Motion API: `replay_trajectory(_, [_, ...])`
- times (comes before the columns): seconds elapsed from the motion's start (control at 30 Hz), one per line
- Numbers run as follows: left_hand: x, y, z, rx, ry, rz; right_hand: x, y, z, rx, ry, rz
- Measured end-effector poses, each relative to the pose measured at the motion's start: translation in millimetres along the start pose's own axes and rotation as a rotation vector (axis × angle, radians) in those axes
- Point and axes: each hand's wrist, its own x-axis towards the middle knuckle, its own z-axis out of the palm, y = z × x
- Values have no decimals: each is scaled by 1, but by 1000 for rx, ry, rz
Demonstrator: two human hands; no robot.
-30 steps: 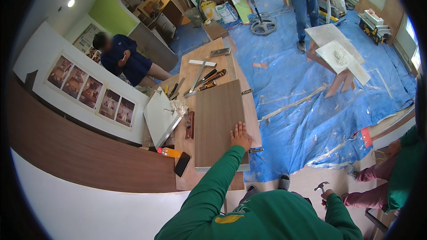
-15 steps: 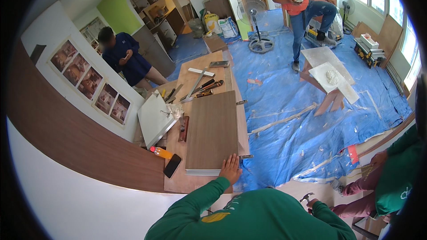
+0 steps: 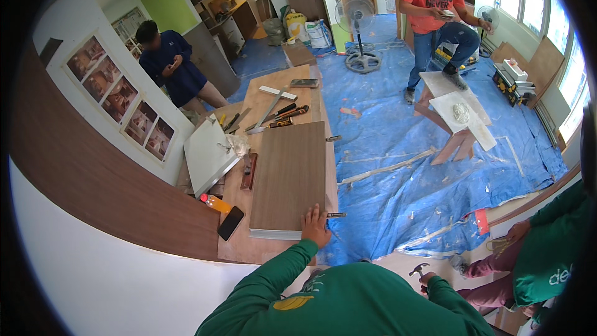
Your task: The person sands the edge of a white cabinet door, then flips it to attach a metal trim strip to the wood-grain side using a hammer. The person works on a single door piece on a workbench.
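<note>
A brown wood-grain cabinet panel [image 3: 290,177] with a pale near edge lies flat on the workbench. My left hand [image 3: 316,226] rests on its near right corner, fingers spread. Two small metal hinges stick out from the right side, and the nearer hinge [image 3: 336,215] is beside my fingertips. Low on the right, my right hand [image 3: 427,279] is closed round the handle of a hammer [image 3: 420,269], away from the panel. A wooden hand plane [image 3: 249,172] lies just left of the panel.
Beyond the panel are a try square [image 3: 271,112] and several hand tools. A phone [image 3: 231,223] and an orange drink bottle [image 3: 215,203] lie at the bench's left. A green-sleeved person [image 3: 547,242] is close on my right. A low bench [image 3: 457,106] stands on blue sheeting.
The view has shifted slightly. The person in the orange shirt has leaned over and set a raised foot on the low bench. My left hand stays on the panel, the hammer in my right.
</note>
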Motion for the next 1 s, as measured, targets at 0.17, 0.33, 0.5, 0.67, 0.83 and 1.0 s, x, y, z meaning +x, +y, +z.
replay_trajectory(0.17, [8, 17, -10, 84, -101, -170, -18, -15, 15, -14, -10, -43])
replay_trajectory(0.33, [17, 24, -2, 221, -155, -211, -32, -12, 16, -195, 24, -53])
replay_trajectory(0.5, [22, 25, 19, 277, -119, -245, -33, 0, 11, -347, 89, -22])
replay_trajectory(0.67, [24, 28, 19, 260, -138, -246, -22, 3, 6, -210, 78, -3])
replay_trajectory(0.83, [25, 32, 12, 276, -171, -250, -6, -2, 6, -36, 24, 36])
replay_trajectory(1.0, [20, 30, 9, 261, -131, -231, 0, -8, 4, -3, -12, -23])
